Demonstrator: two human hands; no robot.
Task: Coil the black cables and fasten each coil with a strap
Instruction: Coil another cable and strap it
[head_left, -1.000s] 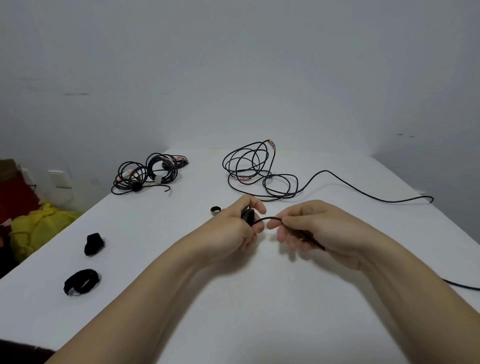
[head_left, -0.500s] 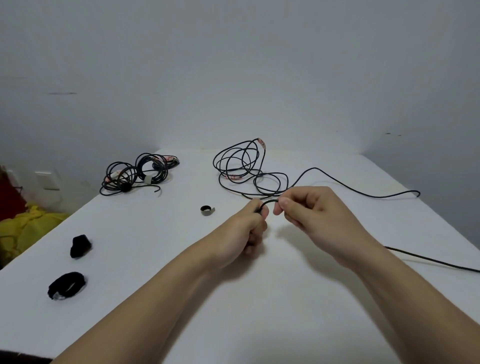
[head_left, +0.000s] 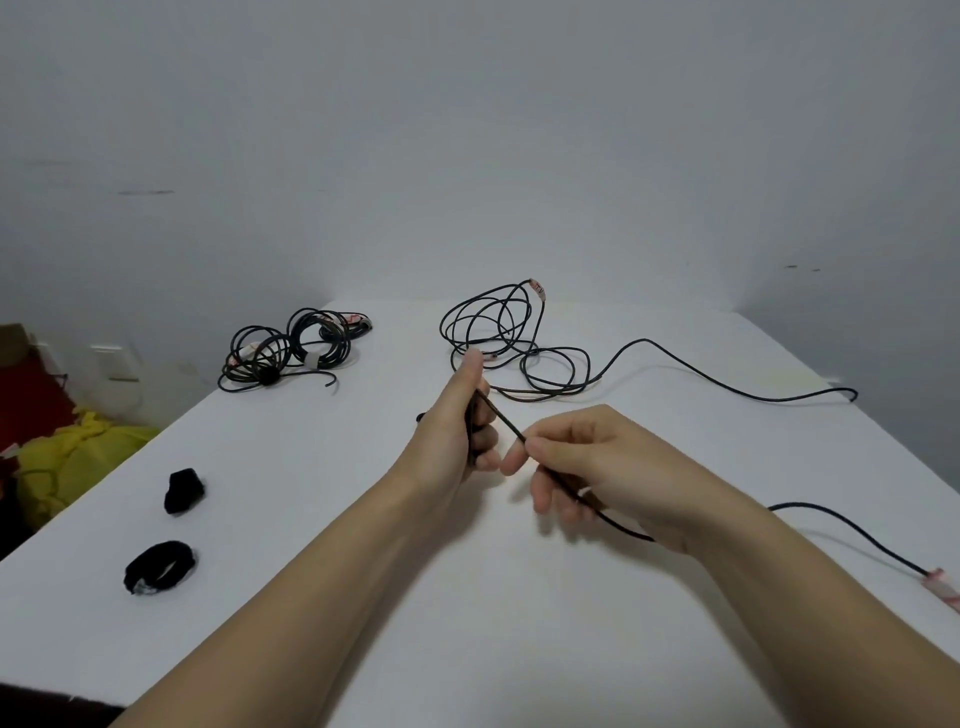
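- Head view: the left hand (head_left: 457, 436) is clenched, thumb upright, round a dark bundle that looks like turns of the black cable (head_left: 501, 418), held just above the white table (head_left: 363, 623)
- The right hand (head_left: 602, 467) sits just beside it, lower in the frame and nearer the person, and pinches the same cable between thumb and forefinger; its other fingers hang loosely curled
- Between the two grips a short taut span slants from the top of the left fist down and to the right into the right pinch
- Past the pinch the cable goes under the right palm, is hidden by the wrist, then shows again on the table to the right and runs to a tagged end (head_left: 943, 592) at the frame's right edge
- So the free length lies to the right of the left hand and toward the person; I judge the right hand is the one to feed the next turn over the bundle
- A loose tangle (head_left: 509, 343) lies beyond both hands; whether it joins the held cable I cannot tell
- Two bound coils (head_left: 291, 348) sit at the far left
- The farther strap (head_left: 184, 488) and nearer strap (head_left: 158, 566) lie well apart to the left, on the left hand's side
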